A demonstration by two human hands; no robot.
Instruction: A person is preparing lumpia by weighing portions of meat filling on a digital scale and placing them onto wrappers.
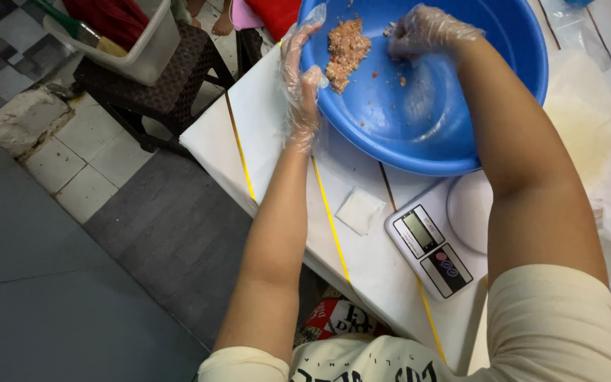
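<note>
White table (277, 134), blue basin (461, 134), minced filling (346, 51) between gloved fingers (304, 42)

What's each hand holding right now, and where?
Left hand grips the blue basin by its rim. Right hand is closed over the minced filling; contents hidden.

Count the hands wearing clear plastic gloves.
2. The left hand grips the rim of the blue basin; the right hand is inside it, beside the pile of minced filling. None appear hidden.
</note>
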